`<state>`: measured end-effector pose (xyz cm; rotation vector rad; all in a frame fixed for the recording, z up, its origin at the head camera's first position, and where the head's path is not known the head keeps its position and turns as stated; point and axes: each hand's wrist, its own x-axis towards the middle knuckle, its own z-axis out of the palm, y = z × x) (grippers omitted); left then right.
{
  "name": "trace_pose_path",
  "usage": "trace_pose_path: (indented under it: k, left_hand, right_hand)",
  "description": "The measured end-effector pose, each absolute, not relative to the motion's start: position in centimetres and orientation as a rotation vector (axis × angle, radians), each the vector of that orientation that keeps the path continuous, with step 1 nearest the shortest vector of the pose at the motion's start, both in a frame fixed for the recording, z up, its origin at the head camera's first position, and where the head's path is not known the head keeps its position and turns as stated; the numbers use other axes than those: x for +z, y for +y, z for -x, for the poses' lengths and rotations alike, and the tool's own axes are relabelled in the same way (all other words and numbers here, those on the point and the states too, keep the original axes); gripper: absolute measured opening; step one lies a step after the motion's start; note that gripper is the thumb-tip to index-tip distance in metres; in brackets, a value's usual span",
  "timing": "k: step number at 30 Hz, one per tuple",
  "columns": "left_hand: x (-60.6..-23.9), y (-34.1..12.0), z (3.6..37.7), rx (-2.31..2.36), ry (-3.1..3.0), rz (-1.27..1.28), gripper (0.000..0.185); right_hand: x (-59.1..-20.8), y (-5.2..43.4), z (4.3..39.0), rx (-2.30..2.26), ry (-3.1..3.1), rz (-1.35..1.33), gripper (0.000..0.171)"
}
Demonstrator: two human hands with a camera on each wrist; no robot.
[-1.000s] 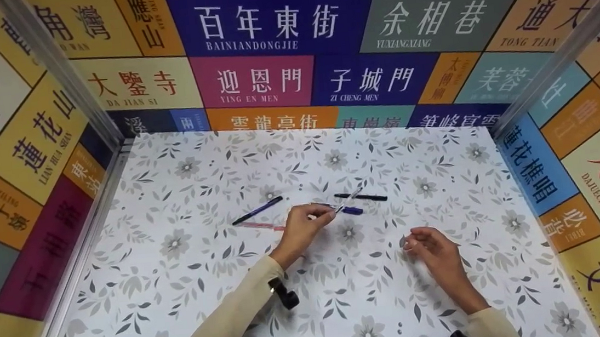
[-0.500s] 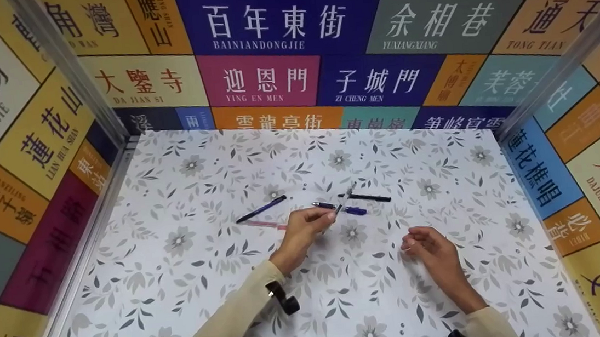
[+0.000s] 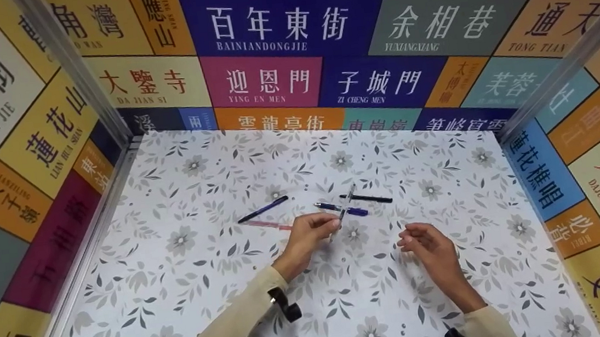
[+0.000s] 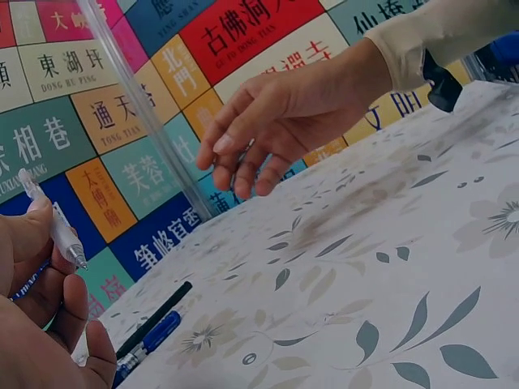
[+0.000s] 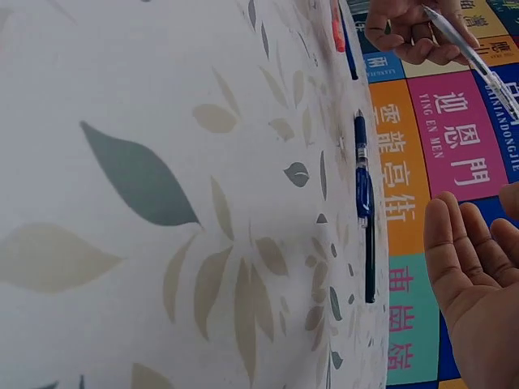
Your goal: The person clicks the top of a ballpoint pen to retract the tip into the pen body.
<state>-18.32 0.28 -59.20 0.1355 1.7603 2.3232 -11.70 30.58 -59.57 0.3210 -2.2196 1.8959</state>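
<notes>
My left grip (image 3: 311,232) pinches a clear pen (image 3: 345,204) (tip raised off the desk (image 3: 190,289)). Just beyond it lie a blue pen (image 3: 342,209) and a black pen (image 3: 366,199). My right grip (image 3: 422,242) hovers nearby, fingers spread, holding nothing.

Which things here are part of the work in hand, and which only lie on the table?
In hand:
- clear pen, pinched by the left hand
- right hand, open above the table, holding nothing

Lying about:
- blue pen
- black pen
- dark pen
- pink pen
</notes>
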Motion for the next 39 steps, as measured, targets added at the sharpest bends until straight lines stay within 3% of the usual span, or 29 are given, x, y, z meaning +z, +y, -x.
trace_pose_path:
  k: [11,39]
  left_hand:
    - [-59.3,0.4,17.8,2.294,1.772,-0.194,0.017]
    - [-58.9,1.1,16.4,2.227,1.881,-0.302,0.015]
  right_hand:
    - [-58.8,29.5,12.2,1.907,-2.164,-0.473,0.027]
    - [-57.4,26.5,13.1,1.917,-2.249,-0.487,0.03]
